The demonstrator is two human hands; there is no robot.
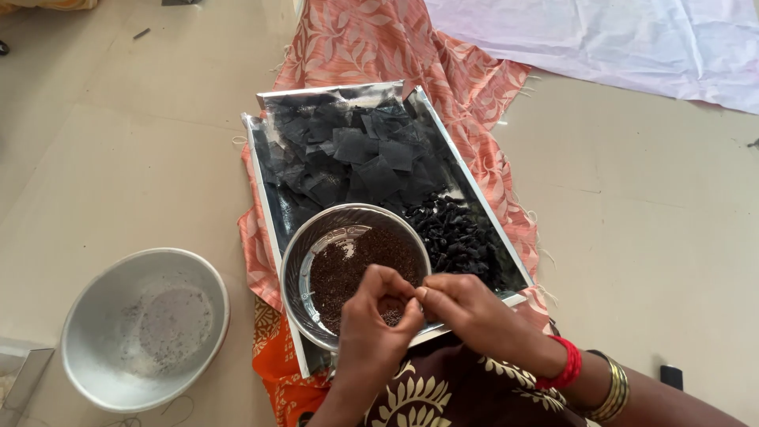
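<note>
Both hands meet over the seed bowl (316, 261) on the tray (482, 202). Left hand (371, 320) cups a little pouch of seeds (390, 315), fingers curled around it; right hand (466, 308) pinches its edge.

Both hands are bare, no rings that I can make out. The right hand (466, 310), lower centre of the frame, has a bunch of red bangles (568, 364) at the wrist and broad gold-coloured bangles (615, 391) further up the forearm. The left hand (378, 316), just beside it, wears nothing. A dark brown garment with cream leaf print (455, 395) covers the lap at the bottom edge
</note>
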